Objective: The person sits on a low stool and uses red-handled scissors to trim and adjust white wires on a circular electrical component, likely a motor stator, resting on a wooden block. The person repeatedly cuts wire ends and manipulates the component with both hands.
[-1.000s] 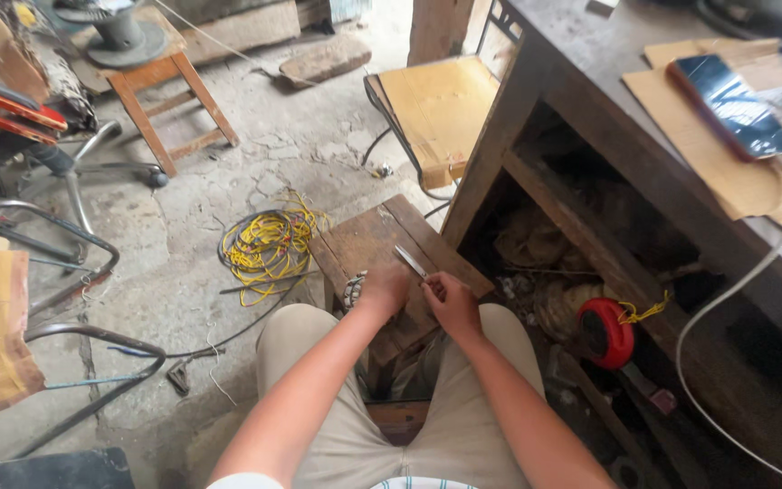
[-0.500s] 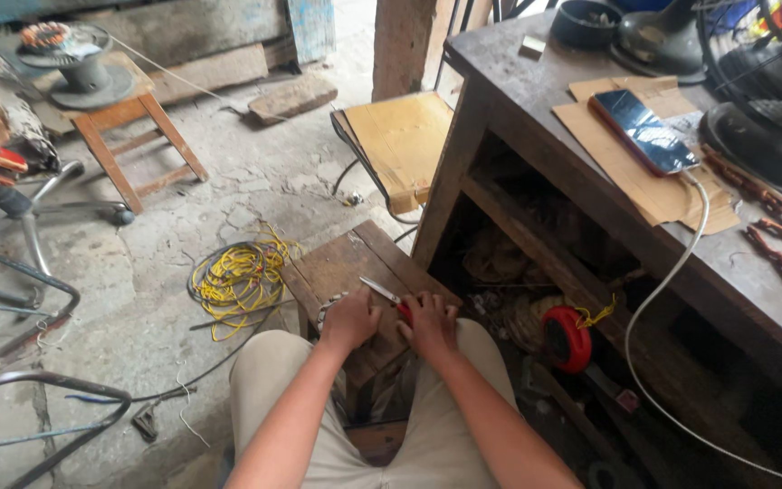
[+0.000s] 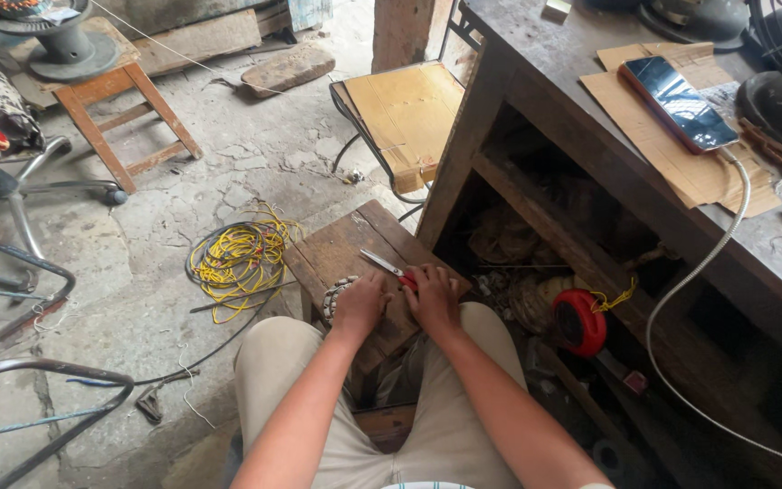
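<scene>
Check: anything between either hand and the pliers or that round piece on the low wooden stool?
Nothing visible. The right hand is already on the red-handled pliers, and the left hand rests on the round wire-wound piece at the edge of the low wooden stool. No gap shows.

Wire coil [image 3: 239,260]: bright yellow with a few black strands, lying on grey, cracked floor [image 3: 147,208]; low stool [image 3: 355,254]: weathered brown wood; pliers [image 3: 391,269]: silver jaws, red handle. Reel [image 3: 579,321]: red with a black centre, yellow cord tied on; cardboard sheets [image 3: 672,154]: plain tan; phone [image 3: 678,102]: red-edged, dark glossy screen; cable [image 3: 708,263]: pale grey. Table [image 3: 536,81]: dark grey-brown wood; trousers [image 3: 273,362]: beige.
</scene>
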